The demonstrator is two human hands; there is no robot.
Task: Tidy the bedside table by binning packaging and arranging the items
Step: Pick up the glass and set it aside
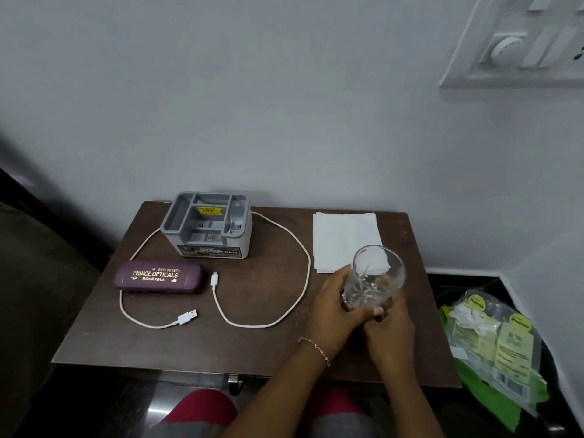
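1. Together, our left hand (331, 303) and right hand (392, 331) grip the base of a clear drinking glass (377, 271), fingers curled round it. It is tilted over the right side of the brown wooden bedside table (252, 346).
2. Its rim overlaps the near corner of a white paper napkin (343, 235) lying flat at the back right.
3. At the back stands a grey plastic compartment organiser (207, 226), and a white charging cable (309, 267) loops round it.
4. A purple spectacle case (158, 276) lies in front of the organiser, to the left.
5. Clear-and-yellow packaging (493, 339) sits on a green liner (486, 403) right of the table.
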